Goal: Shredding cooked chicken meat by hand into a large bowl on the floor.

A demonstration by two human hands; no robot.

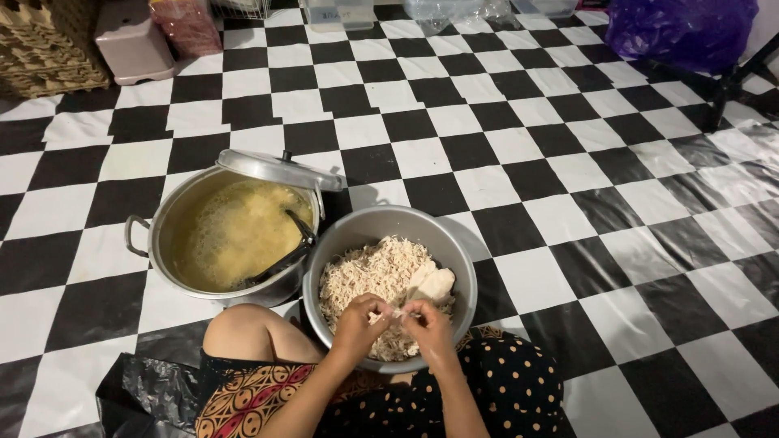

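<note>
Two hands were in view, both the seated person's own, meeting over the near side of one metal bowl (341, 243). Left hand (357, 324) and right hand (430, 324) were each pinched narrow, fingertips closed on one small strand of chicken (398, 312) stretched between them. The strand's long axis ran left-right, one end at each hand; too small to tell more. Below it, one heap of shredded chicken (365, 276) filled most of the bowl. Two pale unshredded pieces (434, 282) lay on the heap's right side, touching each other, just beyond the right hand. The bowl sat on the floor against the person's knees. One pot (162, 219) stood touching the bowl's far-left rim, full of yellow broth (235, 231). One dark ladle (284, 255) rested in it, handle running diagonally, upper end toward the bowl. One lid (276, 169) leaned tilted on the pot's far rim. One pot handle showed at left. Farther out on the black-and-white checkered floor (568, 162): one pink stool (130, 40) and one stack of egg trays (40, 49) top left, one purple bag (682, 28) top right, one black bag (146, 389) beside the left knee.
</note>
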